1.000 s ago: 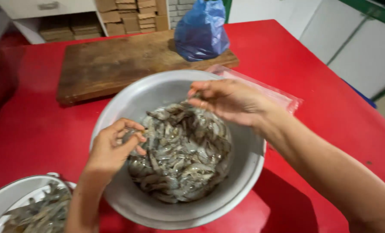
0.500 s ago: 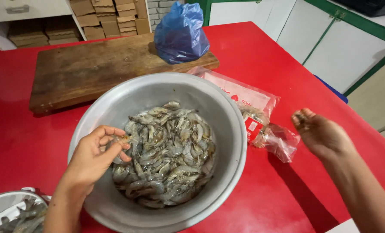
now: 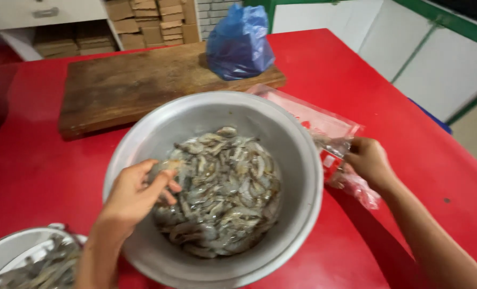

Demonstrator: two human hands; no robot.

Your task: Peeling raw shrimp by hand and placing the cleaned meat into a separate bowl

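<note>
Now the left hand [image 3: 134,195] is down in the big metal bowl [image 3: 302,160], fingers curled and pinching a single raw shrimp [image 3: 166,167] at the near-left edge of the shrimp heap [image 3: 222,192], thumb on one side and fingertips on the other. Over on the other side the right hand [image 3: 369,160] is outside the bowl, resting on the clear plastic bag [image 3: 324,126] that lies flat just beside the bowl's right rim; its fingers are bunched together at the bag's crumpled mouth, though whether they grip the plastic or a scrap of shrimp I cannot tell. Judging by the pile, plenty is left: the heap fills the bottom of the bowl, grey and glistening. A second, smaller bowl [image 3: 8,257] peeks in at the lower left corner with more shrimp lying in it, so some part of the batch looks already set apart, and a little dark debris seems to sit inside the bag. All of it stands on a bright red table [image 3: 409,96]. Behind the bowl lies a worn wooden cutting board [image 3: 137,85], with a knotted blue plastic bag [image 3: 238,43] sitting at its right end. Beyond the table, stacked cardboard boxes [image 3: 142,24] sit on the floor, and white wall panels with green trim [image 3: 436,32] run along the right.
</note>
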